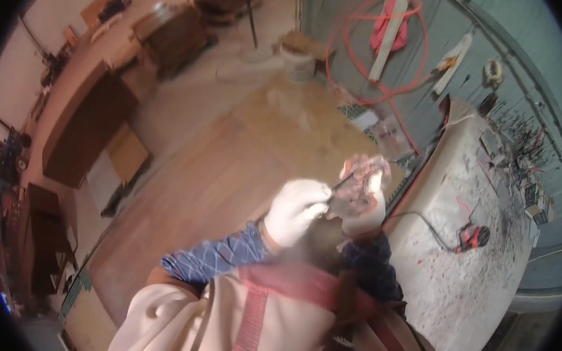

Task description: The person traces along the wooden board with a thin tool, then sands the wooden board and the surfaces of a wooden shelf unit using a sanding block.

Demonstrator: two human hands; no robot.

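My left hand (294, 211), in a white glove, is closed in a pinch at mid-picture. A thin dark stick-like thing (342, 184) runs from its fingertips towards my right hand. My right hand (364, 222), also white-gloved, is closed around a small reddish-brown piece with an uneven, carved-looking surface (351, 204). The piece is held up in front of my chest, and bright glare covers part of it. Blur hides its exact shape and whether the stick touches it.
On my right stands a pale, stained workbench (429, 296) with a red-and-black corded tool (473, 237) and many thin dark bits (515, 127). A red hose (330, 72) hangs coiled beyond it. Ahead are a white bucket (299, 65) and brown boards (183, 190); wooden furniture (85, 125) stands at left.
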